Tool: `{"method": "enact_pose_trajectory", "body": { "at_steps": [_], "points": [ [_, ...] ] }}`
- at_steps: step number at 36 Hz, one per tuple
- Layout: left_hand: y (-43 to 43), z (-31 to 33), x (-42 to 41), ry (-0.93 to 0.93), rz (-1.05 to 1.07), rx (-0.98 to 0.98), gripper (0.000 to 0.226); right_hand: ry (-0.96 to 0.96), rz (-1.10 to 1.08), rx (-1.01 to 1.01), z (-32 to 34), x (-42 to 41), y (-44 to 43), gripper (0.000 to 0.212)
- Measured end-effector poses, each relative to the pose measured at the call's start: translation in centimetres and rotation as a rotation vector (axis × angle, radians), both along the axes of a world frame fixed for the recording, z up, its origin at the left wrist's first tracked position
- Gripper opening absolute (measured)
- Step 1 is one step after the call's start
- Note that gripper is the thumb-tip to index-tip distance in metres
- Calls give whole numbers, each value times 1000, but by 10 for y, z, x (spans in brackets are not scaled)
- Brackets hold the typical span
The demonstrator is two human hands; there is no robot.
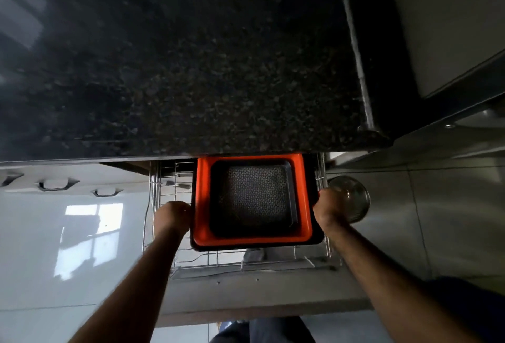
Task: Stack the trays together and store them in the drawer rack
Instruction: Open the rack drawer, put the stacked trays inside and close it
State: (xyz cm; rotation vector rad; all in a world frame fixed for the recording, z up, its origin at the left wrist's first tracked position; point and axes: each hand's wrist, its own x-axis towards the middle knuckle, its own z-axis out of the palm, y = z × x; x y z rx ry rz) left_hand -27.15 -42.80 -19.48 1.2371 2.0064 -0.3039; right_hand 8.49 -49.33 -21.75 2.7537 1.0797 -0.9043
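— Orange tray (pixel 252 238) nested among dark trays (pixel 254 229), lower centre, over the wire rack (pixel 175 236)?
— Yes. My left hand (pixel 172 217) grips the stack's left edge, my right hand (pixel 329 210) its right edge, below the counter (pixel 191 69).

No legible text or labels

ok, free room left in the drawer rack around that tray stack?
Free: the wire rack left of the tray stack, behind the left hand, and a bare strip along the front rail. Tight: the right side, where the right hand is squeezed against the rack's wire wall. The countertop is bare.
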Motion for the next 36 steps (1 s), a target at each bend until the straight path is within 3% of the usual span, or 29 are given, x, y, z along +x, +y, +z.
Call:
{"method": "enact_pose_trajectory", "body": {
  "at_steps": [6, 16, 23, 27, 32, 36],
  "points": [
    [23, -23, 20, 53, -44, -76, 18, 58, -36, -47, -13, -2, 17, 16],
    [16, -45, 31, -2, -7, -30, 18, 166, -218, 52, -35, -3, 13, 40],
    [7, -61, 41, -41, -49, -92, 43, 201, -276, 63, -40, -8, 15, 44],
    [-3, -55, 41, -81, -28, -94, 42, 254, -295, 4, -33, -7, 15, 69],
    [-9, -24, 38, -123, 4, -34, 19, 283, -202, -18, 5, -6, 10, 89],
    [-21, 18, 29, -165, 12, 43, 49, 288, -188, 69, 48, -3, -9, 83]
  ]
}}
